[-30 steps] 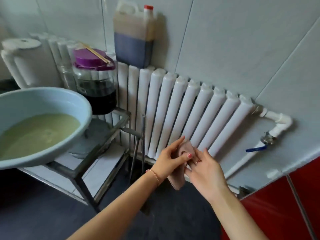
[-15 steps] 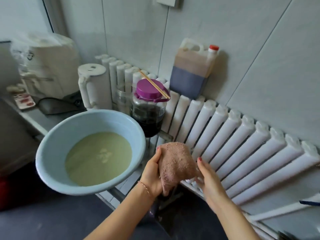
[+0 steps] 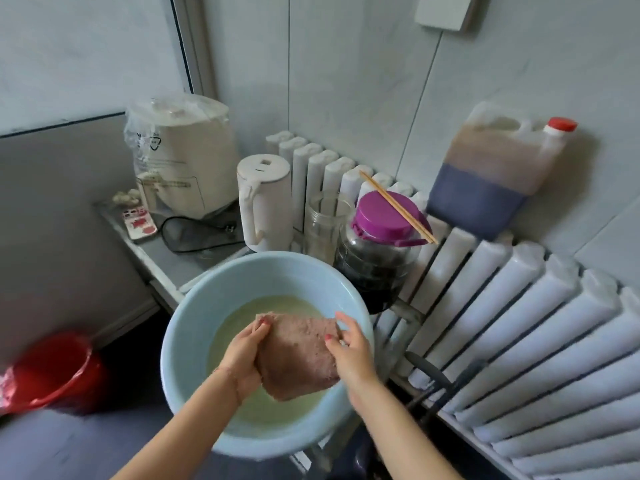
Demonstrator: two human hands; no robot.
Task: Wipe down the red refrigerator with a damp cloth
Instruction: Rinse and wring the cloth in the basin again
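A pinkish-brown cloth (image 3: 298, 355) hangs spread between my two hands above a pale blue basin (image 3: 194, 327) that holds cloudy greenish water (image 3: 242, 317). My left hand (image 3: 244, 355) grips the cloth's left edge, thumb on top. My right hand (image 3: 349, 351) pinches its right edge. The cloth's lower corner reaches down toward the water. The red refrigerator is out of view.
The basin sits on a metal stand beside a white radiator (image 3: 519, 341). Behind it stand a dark jar with a purple lid (image 3: 381, 251), a white kettle (image 3: 265, 202), a rice cooker (image 3: 183, 154) and a large jug (image 3: 495, 174). A red bucket (image 3: 52, 368) is on the floor at left.
Both hands carried the cloth from in front of the radiator leftward to over the basin and spread it out. The view swung left and the refrigerator left the frame.
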